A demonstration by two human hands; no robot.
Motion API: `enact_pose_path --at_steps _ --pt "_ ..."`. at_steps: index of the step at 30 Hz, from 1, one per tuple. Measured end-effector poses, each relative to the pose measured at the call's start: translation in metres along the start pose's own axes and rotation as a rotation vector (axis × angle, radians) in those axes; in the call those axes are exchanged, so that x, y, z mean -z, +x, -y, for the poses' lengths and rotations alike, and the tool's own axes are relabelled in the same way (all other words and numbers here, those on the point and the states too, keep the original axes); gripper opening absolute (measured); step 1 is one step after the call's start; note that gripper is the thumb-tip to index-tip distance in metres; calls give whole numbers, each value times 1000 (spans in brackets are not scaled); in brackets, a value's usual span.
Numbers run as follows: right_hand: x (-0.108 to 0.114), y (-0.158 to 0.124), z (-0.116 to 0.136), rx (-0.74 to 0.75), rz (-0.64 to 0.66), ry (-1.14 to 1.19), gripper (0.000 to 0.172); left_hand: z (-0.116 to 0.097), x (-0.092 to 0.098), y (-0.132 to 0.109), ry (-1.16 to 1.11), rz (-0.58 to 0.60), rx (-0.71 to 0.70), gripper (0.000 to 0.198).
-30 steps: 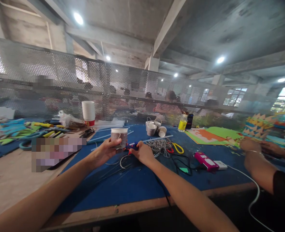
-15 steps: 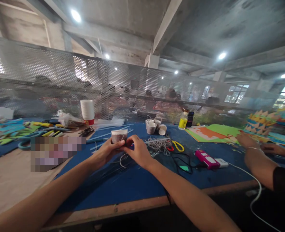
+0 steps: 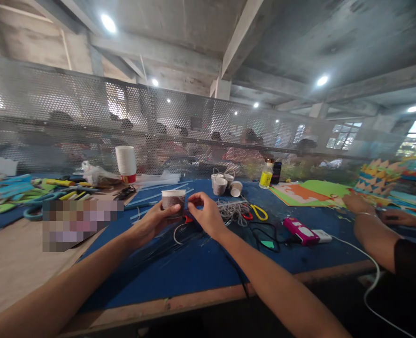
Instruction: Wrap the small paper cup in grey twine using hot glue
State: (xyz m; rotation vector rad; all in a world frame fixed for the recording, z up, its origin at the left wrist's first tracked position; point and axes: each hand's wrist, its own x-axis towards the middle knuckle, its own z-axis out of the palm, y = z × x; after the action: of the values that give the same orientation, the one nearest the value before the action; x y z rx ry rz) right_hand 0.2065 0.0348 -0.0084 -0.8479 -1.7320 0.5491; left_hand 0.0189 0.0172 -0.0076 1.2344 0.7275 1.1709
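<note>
My left hand is closed around a small paper cup with a white rim, held upright above the blue mat. Its side looks wrapped in grey-brown cord. To the right of the cup, my right hand has thumb and fingers drawn together in a pinch, a small gap from the cup wall. Whatever those fingers hold is too small to make out. An orange-tipped dark object shows partly beneath this hand. A loop of pale cord hangs or lies below the cup.
Behind my right hand lie tangled grey cord and yellow-handled scissors. Farther back are several small cups, one tipped over. White stacked cups stand left. A magenta power bank and another person's arm are right.
My right hand has come away from the cup, moving slightly right. More of the cup's wrapped side shows, and my left hand still holds it in nearly the same place.
</note>
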Motion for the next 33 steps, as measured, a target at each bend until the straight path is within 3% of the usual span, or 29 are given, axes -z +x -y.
enact_pose_path --at_steps 12,33 --pt "5 4 1 -81 -37 100 16 -4 -3 -1 -3 -58 26 43" --pt "7 4 2 -93 -52 71 18 -4 -2 -4 -37 50 41 41"
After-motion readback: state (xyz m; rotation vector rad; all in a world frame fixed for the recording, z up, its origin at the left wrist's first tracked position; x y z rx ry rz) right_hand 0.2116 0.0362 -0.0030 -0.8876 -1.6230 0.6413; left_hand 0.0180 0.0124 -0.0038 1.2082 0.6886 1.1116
